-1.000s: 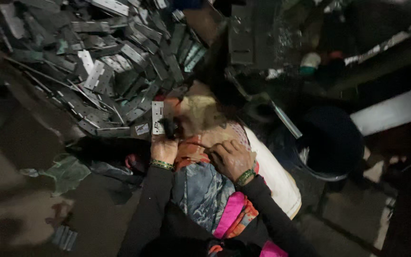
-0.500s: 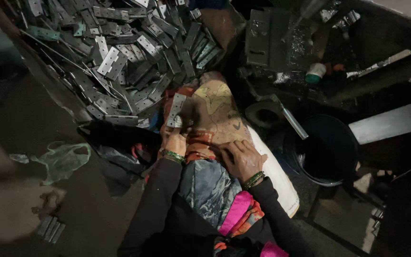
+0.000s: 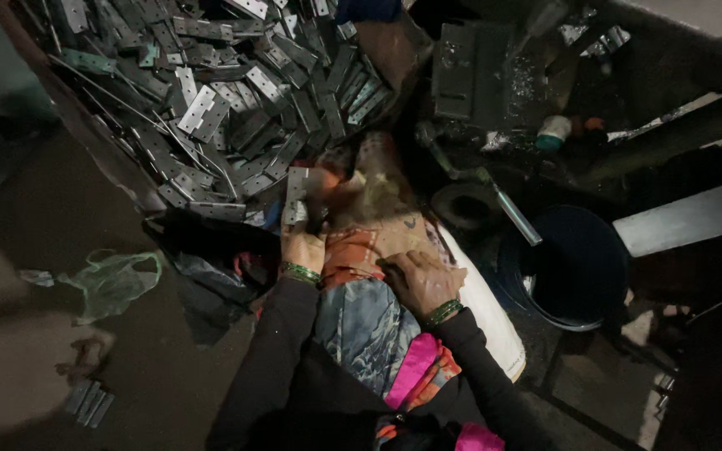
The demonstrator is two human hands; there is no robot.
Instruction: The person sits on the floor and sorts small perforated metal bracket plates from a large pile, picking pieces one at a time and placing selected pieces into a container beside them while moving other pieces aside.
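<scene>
My left hand [image 3: 302, 242] holds a flat grey metal hinge [image 3: 297, 194] upright at the near edge of a big heap of metal hinges [image 3: 219, 92]. A green bangle sits on that wrist. My right hand [image 3: 418, 280], also with a green bangle, rests palm down on patterned cloth [image 3: 369, 326] over my lap, fingers spread, holding nothing. Both arms are in dark sleeves. The cloth is orange, blue-grey and pink.
A dark round bucket [image 3: 574, 267] stands to the right, with a metal rod [image 3: 507, 209] beside it. A dark metal block [image 3: 470, 71] lies at the back. A green plastic bag [image 3: 114, 280] and a few loose hinges [image 3: 87, 402] lie on the floor at left.
The view has shifted so the hinge heap fills more of the upper left. My left hand has lifted a hinge from the heap's edge. My right hand stays on the cloth.
</scene>
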